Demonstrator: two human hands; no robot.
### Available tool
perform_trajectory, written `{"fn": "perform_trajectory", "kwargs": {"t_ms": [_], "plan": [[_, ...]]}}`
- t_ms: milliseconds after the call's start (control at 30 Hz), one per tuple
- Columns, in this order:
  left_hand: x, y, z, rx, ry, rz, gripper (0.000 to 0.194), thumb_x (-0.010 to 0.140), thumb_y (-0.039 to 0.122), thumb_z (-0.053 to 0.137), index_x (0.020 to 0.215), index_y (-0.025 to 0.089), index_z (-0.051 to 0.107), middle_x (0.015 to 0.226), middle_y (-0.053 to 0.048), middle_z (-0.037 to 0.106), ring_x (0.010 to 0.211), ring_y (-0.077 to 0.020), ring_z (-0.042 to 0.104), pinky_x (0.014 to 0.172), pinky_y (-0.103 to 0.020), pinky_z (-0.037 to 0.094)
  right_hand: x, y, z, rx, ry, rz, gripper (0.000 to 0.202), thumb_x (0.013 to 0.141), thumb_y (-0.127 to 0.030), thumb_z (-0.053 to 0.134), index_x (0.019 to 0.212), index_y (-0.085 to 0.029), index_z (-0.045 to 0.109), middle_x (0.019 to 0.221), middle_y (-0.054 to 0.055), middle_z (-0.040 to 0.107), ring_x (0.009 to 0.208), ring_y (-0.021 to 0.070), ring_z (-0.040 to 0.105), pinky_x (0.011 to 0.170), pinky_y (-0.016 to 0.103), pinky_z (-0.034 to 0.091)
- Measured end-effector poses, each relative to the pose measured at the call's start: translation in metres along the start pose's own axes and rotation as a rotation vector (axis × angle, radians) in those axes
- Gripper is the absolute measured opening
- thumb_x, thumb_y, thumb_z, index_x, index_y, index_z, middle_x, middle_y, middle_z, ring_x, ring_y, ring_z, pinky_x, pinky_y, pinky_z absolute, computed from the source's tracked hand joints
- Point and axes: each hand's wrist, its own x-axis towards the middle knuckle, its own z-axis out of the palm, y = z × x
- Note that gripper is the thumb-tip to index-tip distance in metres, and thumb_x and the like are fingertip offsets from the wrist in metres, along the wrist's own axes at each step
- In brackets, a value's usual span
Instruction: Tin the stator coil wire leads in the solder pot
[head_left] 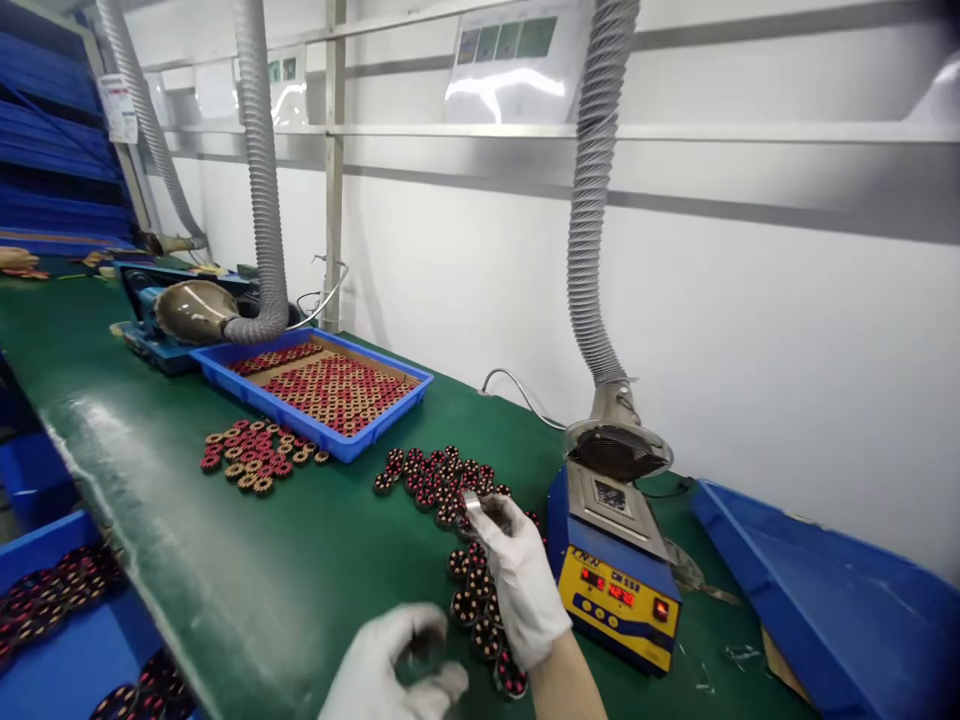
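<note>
My right hand (517,570), in a white glove, pinches a small silvery metal piece (471,502), perhaps tweezers, between thumb and fingers. It is over a pile of dark round parts with red and tan dots (472,590) on the green table. My left hand (401,665), also gloved, is at the bottom centre, its fingers curled and blurred. Whether something dark sits between its fingers cannot be made out. Just right of my right hand stands a blue and yellow solder pot (615,590) with a lit red display.
A fume hood (619,445) on a grey hose hangs over the pot. A blue tray (360,440) of red and tan parts and a loose pile (251,455) lie left. Blue bins stand at right (832,590) and lower left (82,650). A cable runs along the wall.
</note>
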Motion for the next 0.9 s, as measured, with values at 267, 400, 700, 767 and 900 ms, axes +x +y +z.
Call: {"fn": "perform_trajectory", "kwargs": {"t_ms": [267, 400, 700, 767, 900], "plan": [[0.082, 0.111, -0.016, 0.219, 0.530, 0.720, 0.039, 0.072, 0.008, 0.040, 0.109, 0.017, 0.050, 0.103, -0.010, 0.059, 0.090, -0.0227, 0.055, 0.076, -0.039, 0.049, -0.034, -0.057, -0.050, 0.538, 0.291, -0.163, 0.034, 0.060, -0.030, 0.075, 0.092, -0.026, 0.063, 0.093, 0.003, 0.067, 0.084, 0.0192, 0.063, 0.074, 0.029, 0.052], [0.095, 0.129, -0.008, -0.124, 0.233, 0.723, 0.025, 0.077, 0.015, 0.054, 0.100, 0.023, 0.055, 0.094, -0.001, 0.063, 0.083, -0.0175, 0.059, 0.075, -0.029, 0.049, -0.046, -0.062, -0.090, 0.380, 0.240, -0.251, 0.027, 0.062, -0.034, 0.073, 0.086, -0.024, 0.068, 0.084, 0.004, 0.066, 0.080, 0.0206, 0.062, 0.073, 0.030, 0.051], [0.104, 0.129, -0.004, -0.113, 0.179, 1.049, 0.016, 0.087, 0.028, 0.053, 0.099, 0.017, 0.053, 0.096, -0.005, 0.064, 0.086, -0.0136, 0.060, 0.076, -0.022, 0.046, -0.044, -0.055, -0.110, 0.531, 0.266, -0.221, 0.016, 0.073, -0.035, 0.063, 0.066, -0.021, 0.063, 0.067, 0.001, 0.055, 0.064, 0.0132, 0.052, 0.061, 0.024, 0.043], [0.105, 0.125, -0.002, -0.152, 0.123, 0.969, 0.019, 0.082, 0.028, 0.061, 0.096, 0.019, 0.054, 0.095, -0.003, 0.063, 0.086, -0.0124, 0.060, 0.077, -0.020, 0.046, -0.044, -0.056, -0.110, 0.732, 0.222, -0.105, 0.018, 0.071, -0.040, 0.064, 0.073, -0.022, 0.065, 0.070, 0.001, 0.057, 0.067, 0.0129, 0.053, 0.065, 0.025, 0.043], [0.106, 0.117, 0.003, -0.239, 0.010, 0.844, 0.026, 0.075, 0.030, 0.070, 0.095, 0.022, 0.054, 0.092, 0.002, 0.063, 0.083, -0.0104, 0.060, 0.076, -0.017, 0.046, -0.043, -0.054, -0.117, 0.513, 0.065, -0.114, 0.025, 0.057, -0.035, 0.076, 0.076, -0.021, 0.069, 0.070, 0.001, 0.059, 0.066, 0.0135, 0.054, 0.061, 0.024, 0.042]]}}
